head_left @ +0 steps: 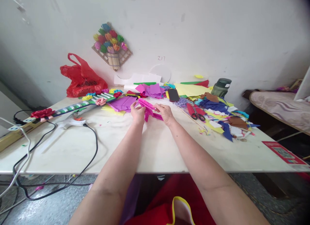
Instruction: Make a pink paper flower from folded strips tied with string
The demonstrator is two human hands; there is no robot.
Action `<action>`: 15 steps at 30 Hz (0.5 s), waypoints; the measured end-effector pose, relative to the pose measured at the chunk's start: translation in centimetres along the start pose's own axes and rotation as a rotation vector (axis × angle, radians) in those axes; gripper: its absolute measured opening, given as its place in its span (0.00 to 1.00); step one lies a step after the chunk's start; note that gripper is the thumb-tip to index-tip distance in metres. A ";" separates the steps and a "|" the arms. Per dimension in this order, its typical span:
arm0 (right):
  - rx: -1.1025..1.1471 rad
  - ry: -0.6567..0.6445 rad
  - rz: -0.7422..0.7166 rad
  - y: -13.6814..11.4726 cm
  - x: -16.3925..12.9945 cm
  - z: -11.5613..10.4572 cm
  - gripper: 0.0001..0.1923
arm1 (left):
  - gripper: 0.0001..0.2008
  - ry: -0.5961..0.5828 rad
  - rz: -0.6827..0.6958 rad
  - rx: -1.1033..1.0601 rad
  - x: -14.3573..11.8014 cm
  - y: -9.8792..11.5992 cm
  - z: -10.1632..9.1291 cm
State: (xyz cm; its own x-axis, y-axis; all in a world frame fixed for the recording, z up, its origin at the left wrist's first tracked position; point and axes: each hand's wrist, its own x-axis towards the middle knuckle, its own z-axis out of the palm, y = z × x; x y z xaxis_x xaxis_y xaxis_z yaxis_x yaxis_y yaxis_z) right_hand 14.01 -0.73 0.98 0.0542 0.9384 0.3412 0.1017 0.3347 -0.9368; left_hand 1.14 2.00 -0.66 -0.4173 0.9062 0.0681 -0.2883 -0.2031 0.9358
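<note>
A folded piece of magenta crepe paper [147, 105] is held up above the table between my two hands. My left hand [137, 112] is closed on its left end, fingers pinched together. On the other side, my right hand [165, 113] grips the paper with thumb and fingers. More of the magenta paper hangs below and between the hands. Just behind my left hand lie purple paper sheets [123, 103]. Past my right hand are a dark phone [173, 95], a tangle of purple yarn [183, 102] and red-and-black scissors [197, 116].
Coloured paper scraps [218, 108] and a green bottle [221, 87] cover the right side of the table [155, 154]. A red plastic bag [82, 78] stands back left. A flower-decorated strip [79, 105], a white hot-glue gun [69, 123] and black cables [95, 147] lie at left.
</note>
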 end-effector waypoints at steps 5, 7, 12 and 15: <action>-0.131 -0.012 -0.014 0.2 -0.2 0.3 0.16 | 0.30 -0.032 -0.045 -0.103 -0.2 0.3 0.3; -0.190 -0.018 -0.044 0.2 -0.2 0.4 0.15 | 0.28 -0.042 -0.037 -0.135 -0.4 0.5 0.3; -0.339 -0.022 -0.113 0.4 -0.2 0.5 0.14 | 0.26 -0.046 -0.039 -0.161 -0.6 0.6 0.4; -0.404 -0.023 -0.126 0.6 -0.1 0.5 0.14 | 0.25 -0.061 -0.042 -0.173 -0.6 0.6 0.4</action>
State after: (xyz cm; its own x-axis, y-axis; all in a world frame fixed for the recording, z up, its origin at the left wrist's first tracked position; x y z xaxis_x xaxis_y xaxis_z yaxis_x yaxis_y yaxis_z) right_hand 13.55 -0.61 0.32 -0.0052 0.8954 0.4453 0.4876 0.3910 -0.7806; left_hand 1.58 1.46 0.00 -0.3505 0.9349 0.0558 -0.4501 -0.2204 0.8653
